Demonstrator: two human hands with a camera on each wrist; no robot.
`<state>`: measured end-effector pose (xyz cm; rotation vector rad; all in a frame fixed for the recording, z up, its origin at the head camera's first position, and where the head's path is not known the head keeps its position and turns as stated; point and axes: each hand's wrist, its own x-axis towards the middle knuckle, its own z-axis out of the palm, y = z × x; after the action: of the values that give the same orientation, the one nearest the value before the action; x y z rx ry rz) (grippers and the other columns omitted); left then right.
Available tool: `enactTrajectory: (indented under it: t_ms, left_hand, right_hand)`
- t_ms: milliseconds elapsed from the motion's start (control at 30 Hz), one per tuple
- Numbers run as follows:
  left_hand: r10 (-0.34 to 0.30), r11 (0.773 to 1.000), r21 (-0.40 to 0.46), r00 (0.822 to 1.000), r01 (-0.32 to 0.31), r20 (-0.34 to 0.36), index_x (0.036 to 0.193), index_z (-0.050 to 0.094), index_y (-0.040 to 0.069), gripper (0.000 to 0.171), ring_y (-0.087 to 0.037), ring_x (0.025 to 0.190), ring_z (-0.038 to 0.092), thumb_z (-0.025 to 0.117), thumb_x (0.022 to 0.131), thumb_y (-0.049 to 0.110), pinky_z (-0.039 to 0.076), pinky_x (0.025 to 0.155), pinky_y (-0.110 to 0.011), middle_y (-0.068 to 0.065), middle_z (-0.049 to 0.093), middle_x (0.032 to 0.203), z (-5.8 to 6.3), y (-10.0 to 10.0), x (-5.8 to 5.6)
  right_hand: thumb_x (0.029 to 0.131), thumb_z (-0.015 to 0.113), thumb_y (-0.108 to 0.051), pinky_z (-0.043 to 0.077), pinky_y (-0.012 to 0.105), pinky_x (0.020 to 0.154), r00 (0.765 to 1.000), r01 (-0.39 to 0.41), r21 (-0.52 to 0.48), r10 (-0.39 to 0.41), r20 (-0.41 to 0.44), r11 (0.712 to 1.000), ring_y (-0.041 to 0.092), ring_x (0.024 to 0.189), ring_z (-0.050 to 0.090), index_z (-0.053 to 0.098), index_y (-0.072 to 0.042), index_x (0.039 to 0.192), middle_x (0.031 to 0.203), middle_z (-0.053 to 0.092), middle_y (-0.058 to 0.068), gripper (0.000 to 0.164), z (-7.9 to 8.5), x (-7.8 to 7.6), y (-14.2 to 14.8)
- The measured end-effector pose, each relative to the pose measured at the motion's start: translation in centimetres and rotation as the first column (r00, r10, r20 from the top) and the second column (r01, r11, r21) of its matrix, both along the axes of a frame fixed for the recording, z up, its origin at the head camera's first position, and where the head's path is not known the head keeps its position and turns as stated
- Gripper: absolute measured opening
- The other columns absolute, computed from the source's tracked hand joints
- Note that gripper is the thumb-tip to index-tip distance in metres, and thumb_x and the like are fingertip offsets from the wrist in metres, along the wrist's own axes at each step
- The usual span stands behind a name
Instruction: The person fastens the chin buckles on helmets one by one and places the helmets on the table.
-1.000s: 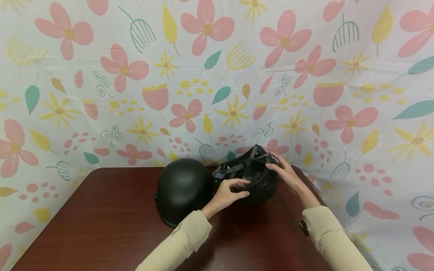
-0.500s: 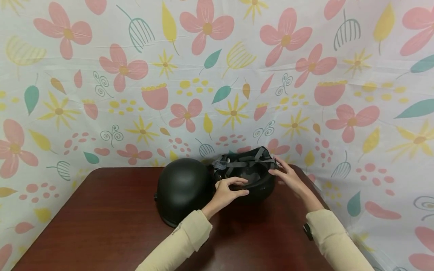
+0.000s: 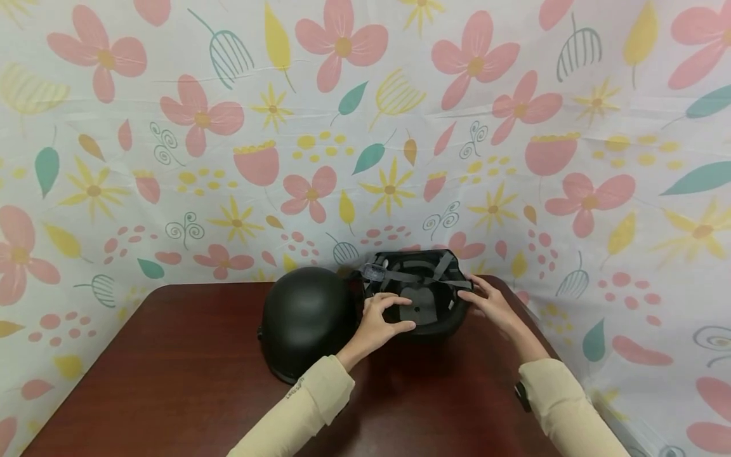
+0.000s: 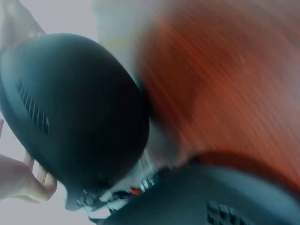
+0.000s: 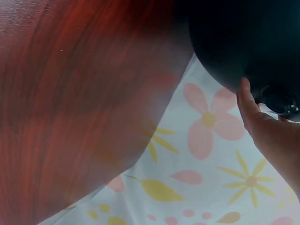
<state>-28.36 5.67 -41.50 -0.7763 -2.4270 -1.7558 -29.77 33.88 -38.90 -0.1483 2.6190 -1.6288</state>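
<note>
Both hands hold a black helmet (image 3: 419, 317) near the table's far right part. Its opening faces up and toward me, showing a dark padded lining with grey chin straps (image 3: 442, 266) across it. My left hand (image 3: 378, 324) grips the near left rim, fingers over the edge and thumb apart from them. At the right rim, my right hand (image 3: 495, 311) holds the helmet; in the right wrist view its thumb lies against the smooth shell (image 5: 248, 47). The left wrist view shows the shell from outside, with slot-like marks. Whether the helmet touches the table cannot be told.
A second black helmet (image 3: 308, 320) sits dome-up on the brown wooden table (image 3: 171, 368), close to the left of the held one. Behind the table hangs a flower-patterned cloth (image 3: 320, 127), which also runs along the right side.
The held helmet has tipped so that its opening turns more toward me, and its lining and straps show more. My right hand has shifted slightly lower and rightward. The second helmet stays put.
</note>
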Motion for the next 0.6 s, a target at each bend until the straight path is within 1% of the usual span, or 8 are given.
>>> enactTrajectory:
  t_ms: [67,100,133,167,233,333,433,600]
  left_hand:
    - [0.025,1.000,-0.002,1.000,-0.025,-0.005,0.121,0.068,0.014,0.037,-0.034,0.134,0.031,0.076,0.085,0.022,0.031,0.107,-0.061,-0.014,0.045,0.141,-0.2,-0.2,-0.1]
    - [0.036,0.999,-0.002,0.999,-0.036,-0.011,0.121,0.068,0.014,0.037,-0.034,0.135,0.030,0.076,0.086,0.021,0.032,0.107,-0.061,-0.014,0.043,0.142,-0.3,-0.3,-0.1]
    - [0.046,0.999,-0.002,0.999,-0.046,-0.013,0.122,0.067,0.015,0.038,-0.033,0.137,0.029,0.076,0.086,0.021,0.032,0.107,-0.060,-0.014,0.042,0.143,-0.4,-0.3,-0.2]
    - [0.059,0.998,-0.004,0.998,-0.059,-0.023,0.123,0.067,0.015,0.038,-0.033,0.138,0.027,0.075,0.086,0.021,0.033,0.107,-0.060,-0.014,0.040,0.144,-0.6,-0.3,-0.3]
    - [0.085,0.996,-0.002,0.995,-0.085,-0.048,0.124,0.065,0.015,0.040,-0.033,0.140,0.023,0.076,0.086,0.021,0.033,0.108,-0.060,-0.015,0.036,0.147,-0.8,-0.3,-0.4]
    - [0.126,0.992,0.016,0.988,-0.125,-0.091,0.127,0.063,0.014,0.044,-0.036,0.141,0.020,0.076,0.085,0.018,0.032,0.107,-0.061,-0.019,0.032,0.149,-0.9,-0.3,-0.5]
    - [0.155,0.988,0.037,0.982,-0.151,-0.104,0.129,0.061,0.012,0.048,-0.038,0.140,0.019,0.077,0.084,0.016,0.031,0.107,-0.062,-0.022,0.029,0.150,-0.8,-0.4,-0.7]
    - [0.170,0.985,0.041,0.985,-0.168,-0.043,0.134,0.057,0.014,0.053,-0.039,0.143,0.017,0.077,0.084,0.018,0.032,0.107,-0.062,-0.020,0.023,0.155,-0.7,-0.7,-0.9]
  right_hand:
    - [0.099,0.056,-0.033,0.054,0.037,0.086,1.000,0.017,0.018,-0.017,0.001,1.000,0.016,0.095,0.062,0.021,-0.009,0.156,0.133,0.048,0.029,0.071,-0.3,0.0,0.2]
    - [0.099,0.056,-0.032,0.053,0.033,0.079,1.000,0.022,0.034,-0.022,0.002,0.999,0.009,0.083,0.059,0.022,-0.009,0.156,0.117,0.055,0.024,0.070,-0.4,0.1,0.3]
    - [0.099,0.056,-0.031,0.050,0.031,0.072,1.000,0.028,0.046,-0.028,0.003,0.999,0.006,0.072,0.052,0.023,-0.009,0.156,0.100,0.057,0.018,0.069,-0.5,0.1,0.4]
    - [0.099,0.056,-0.030,0.046,0.030,0.067,0.999,0.033,0.051,-0.033,0.004,0.998,0.005,0.063,0.045,0.024,-0.009,0.156,0.086,0.053,0.010,0.068,-0.6,0.1,0.4]
    - [0.099,0.056,-0.028,0.038,0.030,0.060,0.999,0.037,0.049,-0.038,0.004,0.998,0.010,0.054,0.033,0.024,-0.009,0.155,0.072,0.038,-0.002,0.068,-0.7,0.1,0.6]
    - [0.099,0.056,-0.027,0.037,0.030,0.059,1.000,0.030,0.034,-0.031,0.004,0.999,0.011,0.052,0.030,0.023,-0.008,0.156,0.066,0.033,-0.005,0.068,-0.9,-0.1,0.7]
    - [0.099,0.056,-0.028,0.037,0.030,0.059,0.999,0.032,0.028,-0.033,0.016,0.999,0.012,0.053,0.030,0.022,-0.009,0.156,0.068,0.034,-0.004,0.069,-1.0,-0.3,0.8]
    - [0.100,0.054,-0.028,0.038,0.030,0.064,0.999,0.039,0.045,-0.040,0.031,0.998,0.010,0.061,0.037,0.021,-0.008,0.156,0.093,0.046,0.001,0.068,-1.2,-0.4,0.8]
